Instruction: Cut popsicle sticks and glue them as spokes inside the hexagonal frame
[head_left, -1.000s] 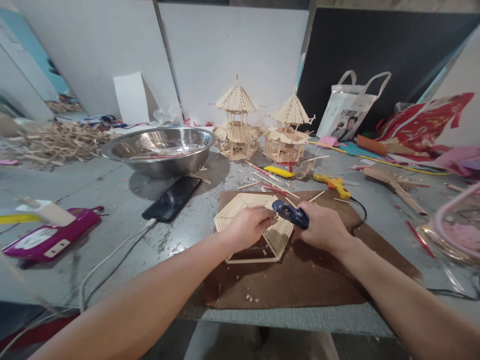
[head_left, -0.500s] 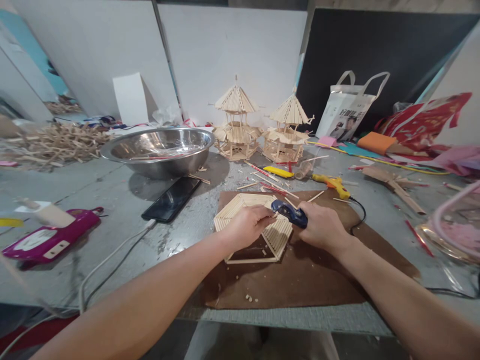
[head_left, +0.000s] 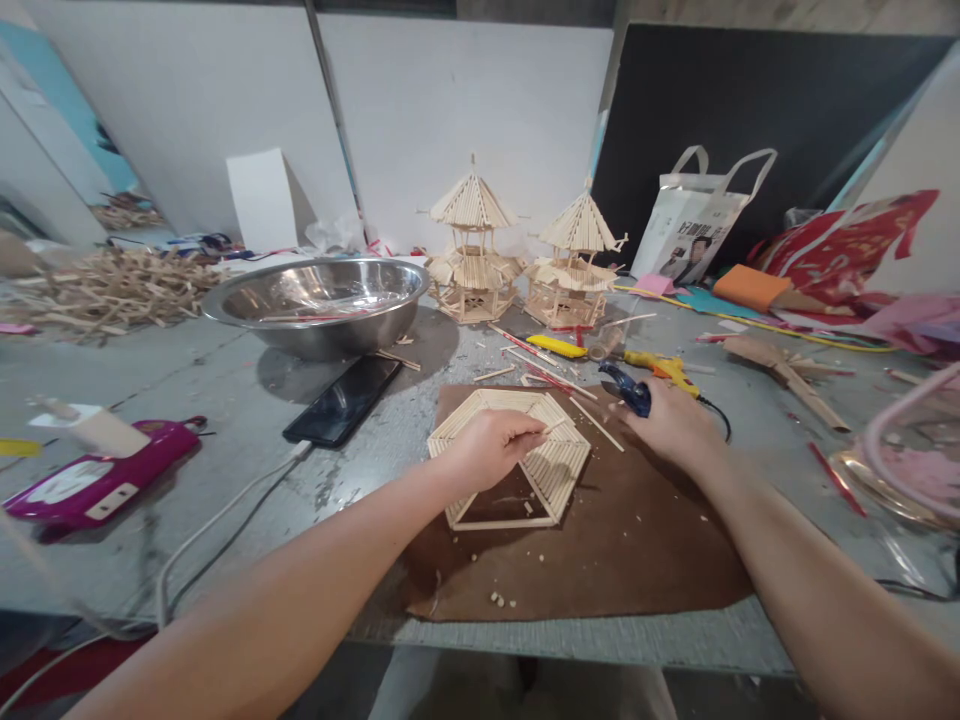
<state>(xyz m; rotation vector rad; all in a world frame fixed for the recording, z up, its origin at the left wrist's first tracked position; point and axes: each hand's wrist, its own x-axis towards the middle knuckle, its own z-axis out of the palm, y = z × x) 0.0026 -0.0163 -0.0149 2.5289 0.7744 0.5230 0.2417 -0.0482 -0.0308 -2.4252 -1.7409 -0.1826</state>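
A flat many-sided frame of thin wooden sticks (head_left: 561, 470) lies on a brown board (head_left: 637, 550). One section of the frame has no sticks across it, and the board shows through. Over it, my left hand (head_left: 491, 448) is closed in a pinch on a short wooden stick (head_left: 553, 427). My right hand (head_left: 671, 425) grips a dark blue cutter (head_left: 628, 388), off to the right of the frame. Its jaws are too small to make out. Between the frame and my right hand lies a loose stick (head_left: 597, 424).
Beyond the board are a yellow glue gun (head_left: 664, 368), a yellow utility knife (head_left: 556, 346) and two stick pagodas (head_left: 472, 270). At left are a steel basin (head_left: 322, 335), a phone (head_left: 343, 402) on a cable and a purple power strip (head_left: 124, 472). Tiny offcuts (head_left: 498, 599) dot the board.
My right hand has drawn the cutter away from my left fingertips, to the right and slightly farther off. My left hand has stayed over the frame, still pinching.
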